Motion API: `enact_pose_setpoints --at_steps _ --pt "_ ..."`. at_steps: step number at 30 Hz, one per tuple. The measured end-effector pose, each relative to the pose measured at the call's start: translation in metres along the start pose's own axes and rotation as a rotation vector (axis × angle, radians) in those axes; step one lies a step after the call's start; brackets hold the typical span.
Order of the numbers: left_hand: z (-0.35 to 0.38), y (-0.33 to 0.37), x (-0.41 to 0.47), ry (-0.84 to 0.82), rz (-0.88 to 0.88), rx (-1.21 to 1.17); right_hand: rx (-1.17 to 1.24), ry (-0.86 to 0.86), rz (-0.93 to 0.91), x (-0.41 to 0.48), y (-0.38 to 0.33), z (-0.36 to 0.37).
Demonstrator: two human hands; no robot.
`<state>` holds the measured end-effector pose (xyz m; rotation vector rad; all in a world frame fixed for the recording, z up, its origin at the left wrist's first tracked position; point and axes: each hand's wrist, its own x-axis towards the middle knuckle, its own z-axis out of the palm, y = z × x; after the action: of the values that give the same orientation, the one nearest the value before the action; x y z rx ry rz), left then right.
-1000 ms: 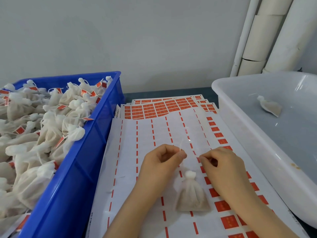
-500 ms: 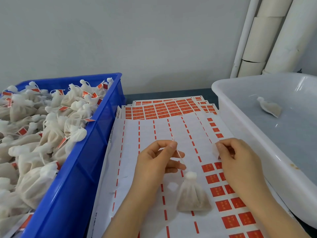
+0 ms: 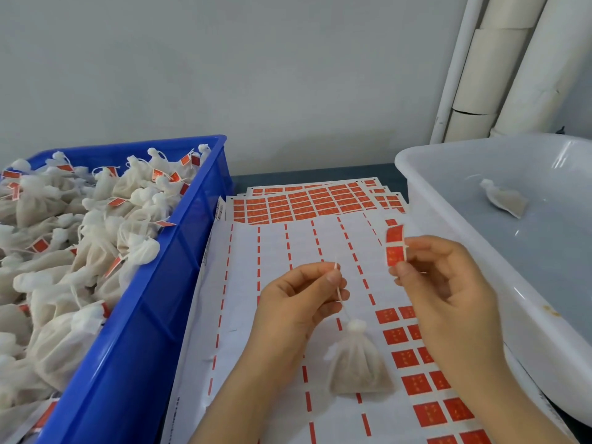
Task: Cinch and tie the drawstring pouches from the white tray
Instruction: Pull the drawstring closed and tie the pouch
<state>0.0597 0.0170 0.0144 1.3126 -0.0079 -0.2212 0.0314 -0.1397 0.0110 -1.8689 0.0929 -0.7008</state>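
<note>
Head view: my left hand [image 3: 298, 302] pinches the string [image 3: 339, 291], which runs 11-to-5 down to the pouch [image 3: 357, 366] on the sheet [image 3: 243, 283]. My right hand [image 3: 448, 283] pinches a sticker [image 3: 394, 246], near, at 2 o'clock off the string tip.

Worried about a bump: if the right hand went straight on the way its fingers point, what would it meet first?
Probably the string pinched in the left hand, though depth is unclear.

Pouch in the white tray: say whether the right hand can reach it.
Likely yes: the pouch lies alone in the open white tray beside the right hand, which pinches a red sticker.
</note>
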Motion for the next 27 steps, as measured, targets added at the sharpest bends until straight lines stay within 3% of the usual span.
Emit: enact_pose_setpoints --at_steps 6,11,27 --pt "0.003 -0.001 -0.001 -0.037 -0.023 0.023 0.222 -0.148 0.073 -0.005 -0.006 0.0" --pt "0.005 -0.002 -0.003 -0.066 -0.033 0.062 0.257 -0.272 0.096 -0.008 -0.008 0.004" --pt "0.003 -0.005 -0.001 -0.118 0.017 0.156 0.275 -0.271 0.118 -0.009 -0.004 0.012"
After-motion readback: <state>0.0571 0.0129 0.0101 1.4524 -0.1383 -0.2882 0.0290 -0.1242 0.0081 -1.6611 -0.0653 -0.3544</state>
